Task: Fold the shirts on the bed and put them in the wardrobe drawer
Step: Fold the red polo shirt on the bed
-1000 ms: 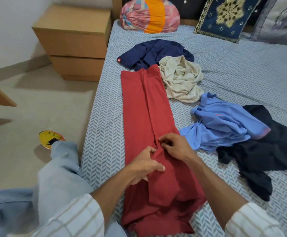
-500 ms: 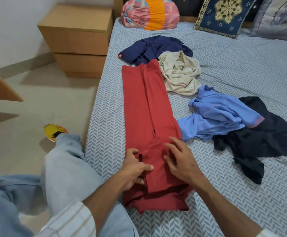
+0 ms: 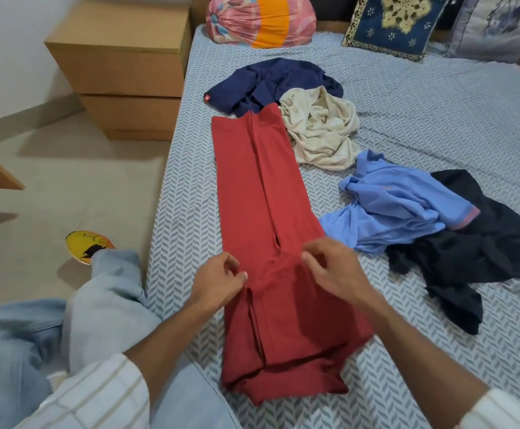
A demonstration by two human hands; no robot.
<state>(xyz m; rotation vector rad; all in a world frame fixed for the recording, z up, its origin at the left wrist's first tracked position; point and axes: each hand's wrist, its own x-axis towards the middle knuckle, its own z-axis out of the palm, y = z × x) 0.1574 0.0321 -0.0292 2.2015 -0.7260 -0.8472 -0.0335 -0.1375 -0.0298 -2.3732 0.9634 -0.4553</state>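
A red shirt (image 3: 262, 193) lies in a long narrow strip on the bed (image 3: 422, 119), its sides folded in. My left hand (image 3: 218, 281) pinches the cloth at its left edge near the lower third. My right hand (image 3: 333, 270) pinches the cloth at the right edge, level with the left. Unfolded shirts lie around it: a navy one (image 3: 271, 80) at the far end, a cream one (image 3: 320, 128) beside it, a light blue one (image 3: 395, 205) to the right, and a black one (image 3: 484, 243) partly under the blue.
A wooden bedside cabinet (image 3: 119, 66) with drawers stands left of the bed. Cushions and a pink-orange bundle (image 3: 258, 20) line the headboard. My knee in light jeans (image 3: 104, 305) presses against the bed edge, a yellow slipper (image 3: 88, 246) on the floor behind it.
Both hands moved from the middle seam out to the shirt's two edges and now pinch it there. The lower flap has been smoothed flat.
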